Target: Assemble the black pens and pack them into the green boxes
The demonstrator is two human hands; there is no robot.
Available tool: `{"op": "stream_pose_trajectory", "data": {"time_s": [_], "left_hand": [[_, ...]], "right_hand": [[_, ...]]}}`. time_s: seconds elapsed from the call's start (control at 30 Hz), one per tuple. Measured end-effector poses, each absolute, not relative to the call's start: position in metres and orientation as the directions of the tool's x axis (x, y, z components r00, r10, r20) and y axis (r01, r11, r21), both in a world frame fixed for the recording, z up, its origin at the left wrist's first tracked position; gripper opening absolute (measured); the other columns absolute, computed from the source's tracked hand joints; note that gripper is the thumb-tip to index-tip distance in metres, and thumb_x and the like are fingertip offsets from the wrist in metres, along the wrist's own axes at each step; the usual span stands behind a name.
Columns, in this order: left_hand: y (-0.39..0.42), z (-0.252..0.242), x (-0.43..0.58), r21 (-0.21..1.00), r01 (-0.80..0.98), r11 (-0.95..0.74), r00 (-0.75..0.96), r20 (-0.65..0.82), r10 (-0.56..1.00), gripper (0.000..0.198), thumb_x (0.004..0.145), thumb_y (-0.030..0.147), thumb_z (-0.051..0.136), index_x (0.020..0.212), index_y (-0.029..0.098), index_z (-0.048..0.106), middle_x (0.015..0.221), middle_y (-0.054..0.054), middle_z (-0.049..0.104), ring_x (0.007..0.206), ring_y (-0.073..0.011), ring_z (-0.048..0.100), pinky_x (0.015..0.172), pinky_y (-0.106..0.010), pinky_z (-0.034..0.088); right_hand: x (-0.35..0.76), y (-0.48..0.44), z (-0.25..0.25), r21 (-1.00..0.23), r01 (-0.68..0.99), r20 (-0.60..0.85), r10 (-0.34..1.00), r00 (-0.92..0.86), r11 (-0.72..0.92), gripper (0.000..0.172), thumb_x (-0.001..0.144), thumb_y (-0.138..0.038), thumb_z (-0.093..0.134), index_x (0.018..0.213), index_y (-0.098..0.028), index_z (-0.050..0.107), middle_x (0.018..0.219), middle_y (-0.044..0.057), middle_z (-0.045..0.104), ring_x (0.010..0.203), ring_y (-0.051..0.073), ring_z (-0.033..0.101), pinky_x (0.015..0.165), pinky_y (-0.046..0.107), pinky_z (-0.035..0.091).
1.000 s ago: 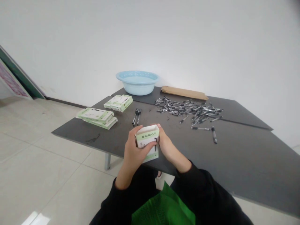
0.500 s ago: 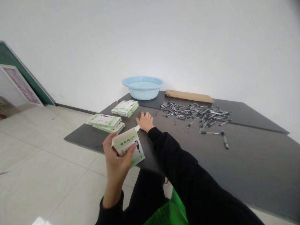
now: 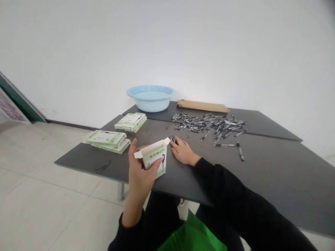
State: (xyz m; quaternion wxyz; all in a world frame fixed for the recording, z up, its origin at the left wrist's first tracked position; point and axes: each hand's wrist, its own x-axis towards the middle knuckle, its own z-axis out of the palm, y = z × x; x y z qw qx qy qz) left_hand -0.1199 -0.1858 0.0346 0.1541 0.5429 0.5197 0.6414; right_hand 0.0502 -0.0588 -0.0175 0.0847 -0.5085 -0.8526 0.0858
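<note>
My left hand [image 3: 143, 170] grips a white and green cardboard box [image 3: 157, 158], thumb on its printed front. The box is tilted, its top end open with white flaps sticking out; I cannot see inside. Just right of it, my right hand [image 3: 184, 151] rests low at the tabletop, fingers curled over a small bunch of dark pens [image 3: 173, 140]. Most of that bunch is hidden by the fingers. Beyond this hand lies a loose heap of clear and black pens [image 3: 209, 123], with two separate pens [image 3: 240, 151] nearer me.
On the dark table [image 3: 274, 181], flat green and white boxes lie in a near stack [image 3: 107, 139] and a farther stack [image 3: 131, 121] at left. A light blue basin [image 3: 150, 99] and a brown cardboard piece [image 3: 202, 105] sit at the back by the wall.
My right hand has drawn back and to the right from its outstretched reach, now with dark pens at its fingers. The box in my left hand has turned slightly and moved closer to it.
</note>
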Motion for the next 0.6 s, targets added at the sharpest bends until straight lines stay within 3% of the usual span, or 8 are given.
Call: {"op": "stream_pose_trajectory", "data": {"time_s": [0.13, 0.23, 0.37, 0.47, 0.6], "left_hand": [[-0.179, 0.043, -0.098, 0.742, 0.496, -0.450, -0.195, 0.601, 0.775, 0.056, 0.078, 0.021, 0.073, 0.130, 0.021, 0.051, 0.116, -0.008, 0.066, 0.105, -0.0206, 0.066, 0.094, -0.034, 0.054], [-0.176, 0.044, -0.081, 0.684, 0.532, -0.499, -0.081, 0.627, 0.775, 0.037, 0.079, 0.018, 0.071, 0.114, 0.020, 0.060, 0.111, -0.007, 0.067, 0.106, -0.0200, 0.065, 0.095, -0.033, 0.052], [-0.174, 0.038, -0.064, 0.694, 0.483, -0.534, -0.081, 0.642, 0.762, 0.034, 0.078, 0.019, 0.072, 0.111, 0.019, 0.061, 0.112, -0.007, 0.067, 0.107, -0.0201, 0.064, 0.097, -0.033, 0.051], [-0.173, 0.031, -0.061, 0.749, 0.448, -0.488, -0.125, 0.593, 0.795, 0.036, 0.077, 0.023, 0.074, 0.112, 0.019, 0.063, 0.112, -0.007, 0.069, 0.103, -0.0204, 0.067, 0.092, -0.032, 0.054], [-0.170, 0.023, -0.061, 0.813, 0.399, -0.424, -0.212, 0.532, 0.820, 0.040, 0.075, 0.027, 0.075, 0.113, 0.018, 0.064, 0.108, -0.007, 0.072, 0.098, -0.0218, 0.069, 0.086, -0.033, 0.057]], "right_hand": [[0.107, -0.078, -0.021, -0.228, 0.831, 0.095, 0.861, -0.500, 0.508, 0.050, 0.100, -0.029, 0.033, 0.147, -0.017, 0.041, 0.157, 0.018, 0.031, 0.146, 0.025, 0.028, 0.118, 0.043, 0.021], [0.128, -0.090, -0.018, -0.277, 0.823, 0.146, 0.868, -0.474, 0.496, 0.052, 0.098, -0.029, 0.039, 0.147, -0.011, 0.038, 0.151, 0.018, 0.040, 0.141, 0.023, 0.036, 0.114, 0.039, 0.027], [0.135, -0.102, -0.006, -0.218, 0.885, 0.193, 0.907, -0.374, 0.411, 0.043, 0.091, -0.033, 0.051, 0.126, -0.008, 0.054, 0.126, 0.018, 0.058, 0.118, 0.027, 0.052, 0.101, 0.037, 0.039], [0.135, -0.108, 0.002, -0.087, 0.917, 0.213, 0.906, -0.365, 0.390, 0.030, 0.089, -0.035, 0.053, 0.104, -0.011, 0.065, 0.113, 0.016, 0.061, 0.105, 0.028, 0.057, 0.090, 0.036, 0.043], [0.134, -0.110, 0.007, 0.008, 0.931, 0.234, 0.904, -0.356, 0.365, 0.024, 0.088, -0.032, 0.052, 0.089, -0.014, 0.068, 0.104, 0.015, 0.063, 0.102, 0.028, 0.058, 0.083, 0.035, 0.042]]}}
